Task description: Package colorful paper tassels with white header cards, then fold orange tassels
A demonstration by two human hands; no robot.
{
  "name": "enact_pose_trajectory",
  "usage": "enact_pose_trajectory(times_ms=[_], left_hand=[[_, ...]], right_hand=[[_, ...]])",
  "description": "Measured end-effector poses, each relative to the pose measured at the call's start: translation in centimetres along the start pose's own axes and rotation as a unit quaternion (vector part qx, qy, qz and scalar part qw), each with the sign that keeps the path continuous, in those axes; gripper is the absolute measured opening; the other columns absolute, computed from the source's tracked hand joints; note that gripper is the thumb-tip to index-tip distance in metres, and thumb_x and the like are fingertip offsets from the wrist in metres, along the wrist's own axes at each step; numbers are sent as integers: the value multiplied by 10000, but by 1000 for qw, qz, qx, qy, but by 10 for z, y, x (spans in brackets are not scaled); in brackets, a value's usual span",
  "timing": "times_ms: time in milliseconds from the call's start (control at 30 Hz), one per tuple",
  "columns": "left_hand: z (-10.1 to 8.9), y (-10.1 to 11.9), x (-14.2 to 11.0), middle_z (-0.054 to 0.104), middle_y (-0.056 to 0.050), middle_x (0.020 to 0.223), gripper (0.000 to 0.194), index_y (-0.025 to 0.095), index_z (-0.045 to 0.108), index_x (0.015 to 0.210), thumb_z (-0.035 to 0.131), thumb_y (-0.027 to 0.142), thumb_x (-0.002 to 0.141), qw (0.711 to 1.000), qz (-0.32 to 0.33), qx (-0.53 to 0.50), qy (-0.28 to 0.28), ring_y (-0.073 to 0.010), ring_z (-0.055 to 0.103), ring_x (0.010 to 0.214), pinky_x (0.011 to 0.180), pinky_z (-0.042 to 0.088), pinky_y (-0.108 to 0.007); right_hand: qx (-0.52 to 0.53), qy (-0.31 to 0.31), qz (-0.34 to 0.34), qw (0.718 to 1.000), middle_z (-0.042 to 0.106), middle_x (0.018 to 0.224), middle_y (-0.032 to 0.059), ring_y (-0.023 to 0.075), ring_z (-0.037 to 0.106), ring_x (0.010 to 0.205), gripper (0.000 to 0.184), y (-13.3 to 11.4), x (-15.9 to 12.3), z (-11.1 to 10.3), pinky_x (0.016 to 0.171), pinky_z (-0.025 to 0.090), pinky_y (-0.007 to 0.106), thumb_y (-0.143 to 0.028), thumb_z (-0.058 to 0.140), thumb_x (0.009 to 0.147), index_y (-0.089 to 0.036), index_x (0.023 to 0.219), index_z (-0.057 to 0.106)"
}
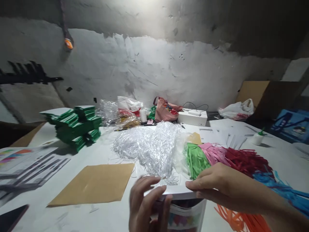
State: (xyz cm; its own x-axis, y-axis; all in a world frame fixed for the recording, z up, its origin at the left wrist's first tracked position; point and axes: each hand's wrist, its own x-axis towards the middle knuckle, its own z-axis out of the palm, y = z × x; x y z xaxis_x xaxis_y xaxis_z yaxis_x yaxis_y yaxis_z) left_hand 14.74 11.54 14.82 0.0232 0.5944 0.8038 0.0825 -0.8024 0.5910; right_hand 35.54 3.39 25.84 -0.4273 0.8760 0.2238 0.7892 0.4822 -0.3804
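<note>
Low in the middle of the view, both my hands hold a flat white card or lid [178,190] above a small clear container [187,216] with coloured bits inside. My left hand [147,206] curls its fingers round the card's left end. My right hand [222,188] pinches its right edge, fingers together. Just behind lie bundles of shredded paper strips: white [149,146], green [196,158], pink [213,152], dark red [246,159], blue [282,188] and orange [241,220].
A brown cardboard sheet [96,183] lies left of my hands on the white table [277,154]. Green box stacks [77,124] stand at back left, printed sheets [26,167] at far left. Plastic bags [238,109], a white box [193,117] and a glue bottle [257,137] sit along the back.
</note>
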Motion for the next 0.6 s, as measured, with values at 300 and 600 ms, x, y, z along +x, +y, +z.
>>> enact_pose_trajectory(times_ms=[300, 600], left_hand=[[28, 10, -5, 790, 37, 770, 80, 321, 756, 821, 769, 242, 827, 978, 187, 50, -82, -210, 719, 741, 1152, 388, -512], [31, 19, -3, 761, 4, 815, 110, 286, 738, 842, 719, 180, 860, 980, 167, 82, -68, -217, 691, 835, 1088, 384, -458]], right_hand=[[52, 12, -20, 998, 731, 792, 38, 112, 637, 688, 262, 12, 5, 6, 635, 430, 203, -272, 526, 1029, -155, 1162, 719], [63, 68, -36, 995, 721, 905, 64, 131, 651, 775, 339, 18, -7, 25, 726, 486, 234, -320, 441, 1060, -147, 1262, 651]])
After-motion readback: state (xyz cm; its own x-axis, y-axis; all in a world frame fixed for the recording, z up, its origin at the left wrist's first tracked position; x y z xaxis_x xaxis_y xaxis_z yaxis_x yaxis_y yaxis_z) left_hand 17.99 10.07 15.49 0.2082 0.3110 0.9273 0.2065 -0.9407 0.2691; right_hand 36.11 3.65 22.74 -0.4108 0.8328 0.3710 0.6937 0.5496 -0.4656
